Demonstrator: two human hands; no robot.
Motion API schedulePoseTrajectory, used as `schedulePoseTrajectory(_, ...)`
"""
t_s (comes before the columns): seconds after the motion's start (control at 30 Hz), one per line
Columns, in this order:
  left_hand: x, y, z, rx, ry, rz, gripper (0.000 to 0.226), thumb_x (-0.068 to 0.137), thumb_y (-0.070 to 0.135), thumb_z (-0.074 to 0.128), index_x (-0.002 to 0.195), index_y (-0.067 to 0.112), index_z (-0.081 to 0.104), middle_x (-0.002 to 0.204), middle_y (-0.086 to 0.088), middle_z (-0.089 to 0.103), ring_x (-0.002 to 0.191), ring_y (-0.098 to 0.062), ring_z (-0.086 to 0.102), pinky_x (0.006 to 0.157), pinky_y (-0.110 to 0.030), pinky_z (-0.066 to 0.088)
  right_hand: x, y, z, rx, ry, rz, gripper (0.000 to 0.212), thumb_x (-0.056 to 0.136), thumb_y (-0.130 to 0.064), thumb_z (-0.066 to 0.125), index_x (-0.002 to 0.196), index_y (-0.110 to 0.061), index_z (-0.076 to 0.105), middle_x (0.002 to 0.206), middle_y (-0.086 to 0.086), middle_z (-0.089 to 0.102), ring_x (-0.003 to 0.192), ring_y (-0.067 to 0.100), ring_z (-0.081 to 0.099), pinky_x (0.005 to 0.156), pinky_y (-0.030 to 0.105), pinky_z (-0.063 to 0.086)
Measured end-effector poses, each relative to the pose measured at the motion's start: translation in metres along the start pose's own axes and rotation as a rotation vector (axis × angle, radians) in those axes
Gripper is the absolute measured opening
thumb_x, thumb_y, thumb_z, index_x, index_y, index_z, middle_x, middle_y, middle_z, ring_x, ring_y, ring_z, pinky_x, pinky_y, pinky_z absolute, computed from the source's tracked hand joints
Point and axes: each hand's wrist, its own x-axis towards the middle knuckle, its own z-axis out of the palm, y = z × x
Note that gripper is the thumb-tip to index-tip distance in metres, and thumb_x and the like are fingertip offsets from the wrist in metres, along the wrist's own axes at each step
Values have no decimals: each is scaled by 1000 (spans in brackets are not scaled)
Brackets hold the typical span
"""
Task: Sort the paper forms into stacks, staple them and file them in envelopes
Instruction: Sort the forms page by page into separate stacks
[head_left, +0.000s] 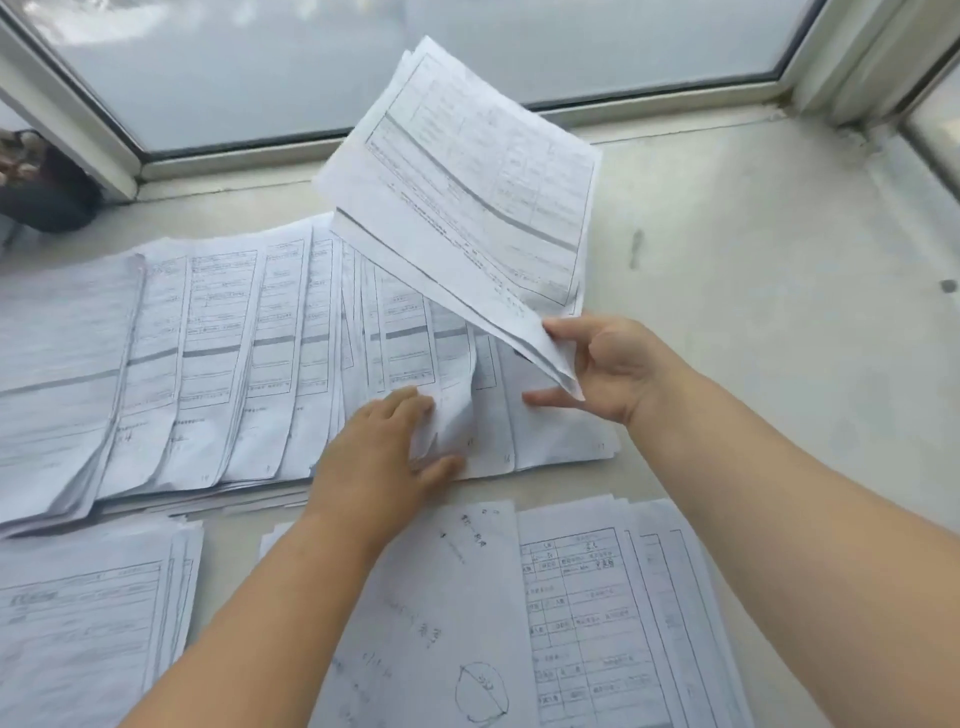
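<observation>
Printed paper forms lie fanned in an overlapping row (208, 353) across a pale window ledge. My right hand (602, 364) pinches the lower corner of a small bundle of forms (462, 176) and holds it lifted above the row. My left hand (384, 452) grips the bottom edge of one sheet (454, 410) in the row, which crumples and bulges upward between thumb and fingers. Nearer to me lie two more piles: one at the bottom left (88, 613), and one at the bottom centre and right (576, 613) with a handwritten sheet on it.
The ledge (753, 312) is bare stone to the right of the forms. A white window frame (363, 150) runs along the back and up the right side. Some dark object (41, 192) sits at the far left edge.
</observation>
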Motion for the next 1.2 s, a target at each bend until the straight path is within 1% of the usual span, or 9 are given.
schedulePoseTrajectory(0.23, -2, -7, 4, -54, 78, 24, 75, 83, 72, 9, 133, 31, 48, 135, 16, 50, 127, -9, 43, 91, -25, 37, 19, -5, 16, 2, -124, 59, 22, 96, -4, 45, 96, -13, 65, 90, 4, 73, 73, 21, 69, 93, 51, 49)
schedulePoseTrajectory(0.37, -6, -7, 5, -13, 71, 55, 89, 69, 87, 27, 136, 30, 40, 133, 16, 48, 124, -9, 44, 85, -28, 42, 28, -6, 26, 64, -235, 34, 30, 96, -2, 44, 117, -13, 63, 108, 7, 71, 85, 24, 69, 91, 50, 50)
schedulePoseTrajectory(0.5, -7, -9, 16, 30, 136, 77, 61, 84, 57, 41, 128, 17, 57, 139, 9, 50, 123, -16, 51, 89, -35, 47, 30, -10, 44, 82, -328, -39, 40, 97, -5, 46, 135, -14, 53, 105, 5, 71, 86, 23, 70, 91, 55, 52)
schedulePoseTrajectory(0.6, -9, -17, 21, -283, 311, -61, 37, 86, 22, 45, 119, 19, 62, 112, 11, 63, 93, -2, 55, 77, -26, 43, 20, -23, 38, 197, -269, -152, 31, 97, -1, 42, 118, -15, 60, 95, 4, 74, 80, 21, 72, 77, 45, 60)
schedulePoseTrajectory(0.7, -9, -18, 14, -771, 552, -366, 20, 96, 27, 44, 78, 23, 50, 72, 9, 52, 62, 4, 50, 61, -15, 38, -1, -34, 5, 148, -36, -308, 32, 95, 2, 44, 110, -19, 64, 92, -2, 76, 81, 15, 73, 61, 30, 59)
schedulePoseTrajectory(0.8, -12, -13, 13, -1032, 726, -547, 23, 104, 21, 42, 85, 30, 53, 83, 20, 55, 70, 24, 52, 69, -1, 38, -24, -23, -29, -182, 149, -365, 34, 96, 4, 43, 103, -21, 65, 91, -9, 76, 85, 10, 73, 62, 26, 58)
schedulePoseTrajectory(0.97, -28, -10, 15, -1026, 695, -379, 22, 103, 15, 40, 98, 29, 57, 75, 42, 60, 86, 32, 49, 81, 5, 33, -31, 8, -32, -475, 210, -218, 32, 97, 3, 46, 100, -22, 65, 94, -7, 74, 78, 5, 71, 64, 22, 59)
schedulePoseTrajectory(1.1, -22, -19, 9, -907, 669, -207, 62, 102, 39, 39, 101, -19, 60, 73, -1, 65, 73, 19, 54, 76, 3, 35, -14, 19, -13, -532, 180, -155, 33, 96, 5, 45, 107, -20, 64, 101, -4, 73, 89, 13, 70, 75, 26, 56)
schedulePoseTrajectory(1.2, -12, -18, 7, -789, 606, 19, 41, 102, 36, 36, 121, 9, 60, 103, -7, 56, 100, 4, 49, 92, -9, 35, -3, 25, -5, -497, 171, -135, 32, 96, 5, 46, 105, -20, 64, 105, 0, 72, 92, 17, 70, 80, 28, 58)
